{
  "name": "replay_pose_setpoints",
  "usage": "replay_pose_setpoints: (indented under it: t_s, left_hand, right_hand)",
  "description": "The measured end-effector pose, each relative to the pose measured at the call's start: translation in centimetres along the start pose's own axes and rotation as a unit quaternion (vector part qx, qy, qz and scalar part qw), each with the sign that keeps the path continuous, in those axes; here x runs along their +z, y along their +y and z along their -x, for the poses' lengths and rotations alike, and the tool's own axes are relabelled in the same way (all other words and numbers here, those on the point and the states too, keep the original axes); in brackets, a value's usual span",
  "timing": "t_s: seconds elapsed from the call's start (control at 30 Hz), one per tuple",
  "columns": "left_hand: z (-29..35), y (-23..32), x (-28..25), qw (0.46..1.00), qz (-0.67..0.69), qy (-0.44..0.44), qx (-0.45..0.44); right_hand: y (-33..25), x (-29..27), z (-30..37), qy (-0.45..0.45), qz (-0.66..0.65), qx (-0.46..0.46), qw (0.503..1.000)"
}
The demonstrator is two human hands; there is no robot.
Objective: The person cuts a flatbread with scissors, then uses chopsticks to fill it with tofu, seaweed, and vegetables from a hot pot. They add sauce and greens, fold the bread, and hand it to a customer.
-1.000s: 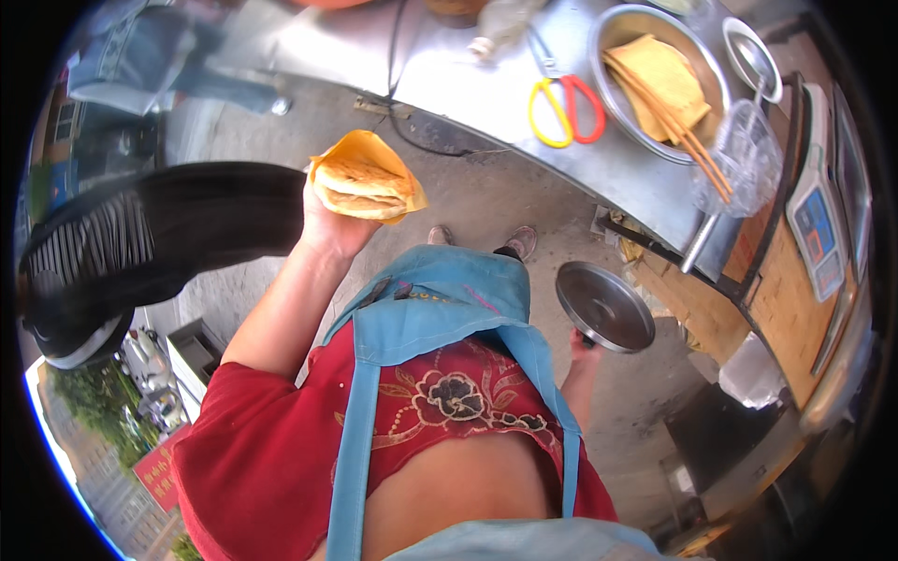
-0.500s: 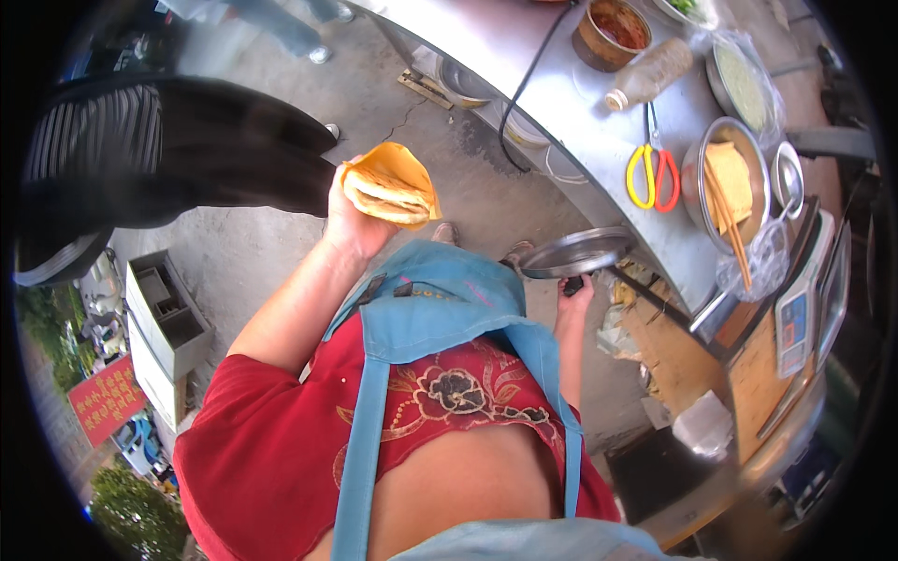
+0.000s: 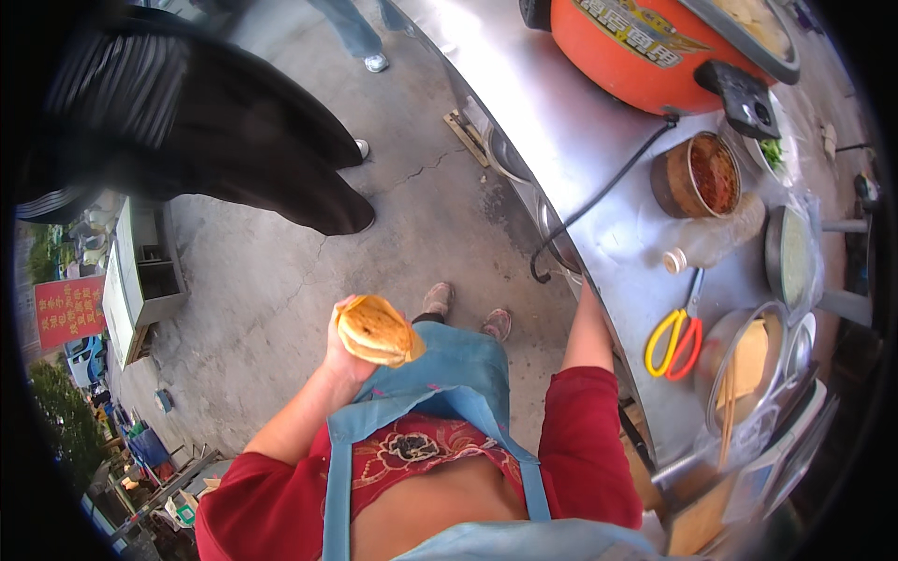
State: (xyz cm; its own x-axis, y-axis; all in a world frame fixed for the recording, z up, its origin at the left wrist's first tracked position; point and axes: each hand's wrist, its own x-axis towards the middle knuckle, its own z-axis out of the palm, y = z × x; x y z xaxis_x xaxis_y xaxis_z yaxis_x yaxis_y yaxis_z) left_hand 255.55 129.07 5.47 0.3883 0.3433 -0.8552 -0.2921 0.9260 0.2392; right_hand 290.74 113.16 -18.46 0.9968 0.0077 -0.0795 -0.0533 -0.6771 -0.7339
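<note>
My left hand (image 3: 344, 351) is closed around a round browned flatbread (image 3: 376, 329), apparently split, in a yellow paper wrapper (image 3: 408, 350). It is held up in front of my blue apron (image 3: 440, 365). My right forearm (image 3: 587, 327) reaches forward under the metal table's near edge. The table hides that hand, so its fingers and anything in them do not show. Metal vessels (image 3: 554, 232) stand below the tabletop, near where the arm disappears.
The metal table (image 3: 599, 238) carries a large red electric pan (image 3: 645, 56), a pot of red sauce (image 3: 716, 173), a bottle (image 3: 716, 236), scissors (image 3: 675, 341) and a bowl with chopsticks (image 3: 728, 411). A black cord (image 3: 608, 182) hangs over its edge. Someone in black trousers (image 3: 271, 131) stands at the left.
My right hand, which gripped a black handle by a round metal pan or lid, has gone forward under the table. My left hand has lowered toward me with the flatbread; the view has shifted.
</note>
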Motion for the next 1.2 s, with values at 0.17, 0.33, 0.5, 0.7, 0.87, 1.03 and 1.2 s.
replay_pose_setpoints:
  t_s: [0.17, 0.33, 0.5, 0.7, 0.87, 1.03, 1.2]
  left_hand:
    - [0.4, 0.7, -1.4, 0.999, 0.030, -0.007, 0.013]
    - [0.7, 1.4, -2.1, 0.995, 0.063, 0.032, 0.070]
    - [0.9, 1.4, -0.6, 0.998, 0.015, 0.025, 0.048]
    - [1.0, 1.3, 2.4, 0.999, 0.000, 0.026, 0.033]
    - [1.7, 0.7, 6.1, 1.000, -0.006, 0.004, 0.004]
    - [1.7, -0.8, 10.0, 0.986, -0.086, -0.134, -0.051]
    - [1.7, -2.5, 13.8, 0.957, -0.161, -0.213, -0.112]
  right_hand:
    - [-2.2, 7.3, -4.1, -0.056, 0.072, 0.027, 0.995]
    - [-2.1, 10.2, -5.6, -0.081, 0.098, 0.062, 0.990]
    - [-0.9, 10.3, -4.8, -0.090, 0.098, 0.075, 0.988]
    - [2.0, 7.9, 0.5, -0.109, 0.068, 0.087, 0.988]
    - [3.8, 2.1, 10.1, -0.164, 0.009, 0.100, 0.981]
    - [0.5, -9.8, 20.3, -0.270, -0.128, 0.123, 0.946]
    - [-7.1, -23.1, 23.1, -0.077, -0.126, -0.012, 0.989]
